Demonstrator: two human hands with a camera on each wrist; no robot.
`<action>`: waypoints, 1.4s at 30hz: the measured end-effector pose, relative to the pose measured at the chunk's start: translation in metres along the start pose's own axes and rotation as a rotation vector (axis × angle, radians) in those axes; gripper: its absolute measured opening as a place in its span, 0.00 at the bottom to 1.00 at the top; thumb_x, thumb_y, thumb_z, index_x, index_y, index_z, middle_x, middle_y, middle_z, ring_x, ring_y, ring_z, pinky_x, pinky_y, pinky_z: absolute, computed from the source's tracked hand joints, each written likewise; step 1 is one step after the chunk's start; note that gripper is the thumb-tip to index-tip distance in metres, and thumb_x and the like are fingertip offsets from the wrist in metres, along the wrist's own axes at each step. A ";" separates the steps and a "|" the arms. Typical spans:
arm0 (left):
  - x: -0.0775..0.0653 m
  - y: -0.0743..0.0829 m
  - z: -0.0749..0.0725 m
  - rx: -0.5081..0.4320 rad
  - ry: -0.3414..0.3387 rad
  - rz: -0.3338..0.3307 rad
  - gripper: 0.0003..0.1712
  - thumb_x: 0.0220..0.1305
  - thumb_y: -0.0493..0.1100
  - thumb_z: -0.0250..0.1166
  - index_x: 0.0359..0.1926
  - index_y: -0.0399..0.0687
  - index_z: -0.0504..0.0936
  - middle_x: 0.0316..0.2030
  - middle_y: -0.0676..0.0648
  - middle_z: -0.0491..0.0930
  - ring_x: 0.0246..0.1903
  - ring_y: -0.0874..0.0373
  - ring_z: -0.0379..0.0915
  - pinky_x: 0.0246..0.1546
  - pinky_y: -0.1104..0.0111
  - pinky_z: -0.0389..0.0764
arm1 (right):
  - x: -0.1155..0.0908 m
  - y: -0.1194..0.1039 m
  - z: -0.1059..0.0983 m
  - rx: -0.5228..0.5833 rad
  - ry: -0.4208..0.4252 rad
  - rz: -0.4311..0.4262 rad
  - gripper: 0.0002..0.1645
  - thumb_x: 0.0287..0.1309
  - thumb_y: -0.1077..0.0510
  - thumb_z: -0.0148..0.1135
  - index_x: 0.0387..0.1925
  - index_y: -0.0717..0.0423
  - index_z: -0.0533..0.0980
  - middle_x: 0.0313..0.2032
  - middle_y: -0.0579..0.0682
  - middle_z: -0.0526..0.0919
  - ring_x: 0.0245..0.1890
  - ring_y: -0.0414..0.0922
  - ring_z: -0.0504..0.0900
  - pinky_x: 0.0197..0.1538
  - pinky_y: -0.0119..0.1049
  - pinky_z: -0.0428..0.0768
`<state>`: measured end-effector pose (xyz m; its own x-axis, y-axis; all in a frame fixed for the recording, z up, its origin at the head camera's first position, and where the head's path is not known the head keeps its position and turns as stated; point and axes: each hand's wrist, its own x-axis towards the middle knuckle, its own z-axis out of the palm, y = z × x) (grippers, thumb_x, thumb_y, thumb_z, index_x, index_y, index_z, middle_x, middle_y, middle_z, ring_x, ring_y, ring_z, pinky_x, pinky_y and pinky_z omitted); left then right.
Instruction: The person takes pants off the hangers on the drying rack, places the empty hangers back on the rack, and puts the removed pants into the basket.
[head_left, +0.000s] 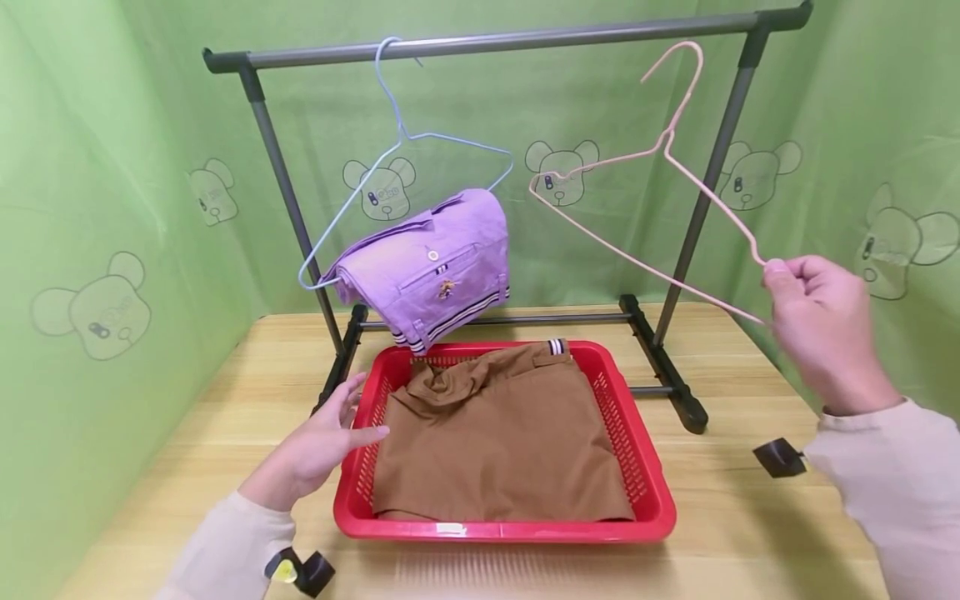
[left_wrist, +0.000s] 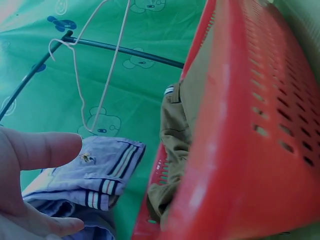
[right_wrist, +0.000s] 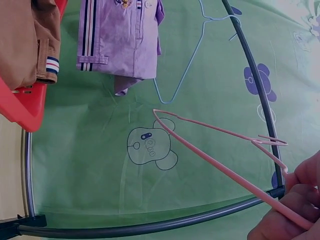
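My right hand [head_left: 828, 325] grips one end of a pink wire hanger [head_left: 622, 250], held up at the right with its hook pointing up and no garment on it. At the left edge of the red basket [head_left: 502, 531] is my left hand [head_left: 318, 446], fingers spread and thumb over the rim, holding nothing. Inside the basket lie brown pants [head_left: 502, 442], folded, with a striped trim at the top corner. Purple pants [head_left: 450, 267] with striped trim drape over the bar of a blue hanger [head_left: 352, 196], which hangs from the rack's rail.
The grey metal rack [head_left: 525, 37] stands behind the basket, its black feet [head_left: 690, 408] on the wooden table [head_left: 742, 533]. Green curtains [head_left: 97, 208] with bear drawings close in the back and both sides.
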<state>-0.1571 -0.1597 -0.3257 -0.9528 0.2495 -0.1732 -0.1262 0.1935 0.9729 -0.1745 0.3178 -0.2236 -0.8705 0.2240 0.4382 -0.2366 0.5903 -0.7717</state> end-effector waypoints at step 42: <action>0.009 -0.058 0.020 -0.044 0.257 0.027 0.49 0.53 0.23 0.50 0.75 0.48 0.46 0.72 0.37 0.51 0.61 0.39 0.61 0.59 0.50 0.65 | 0.022 -0.024 -0.001 0.157 0.023 0.017 0.11 0.72 0.51 0.48 0.40 0.51 0.75 0.20 0.43 0.72 0.15 0.37 0.66 0.14 0.29 0.64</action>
<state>-0.1527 -0.1500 -0.3862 -0.9941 0.0037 -0.1084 -0.1067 0.1469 0.9834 -0.1880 0.3095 -0.1953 -0.8652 0.2517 0.4336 -0.2880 0.4584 -0.8408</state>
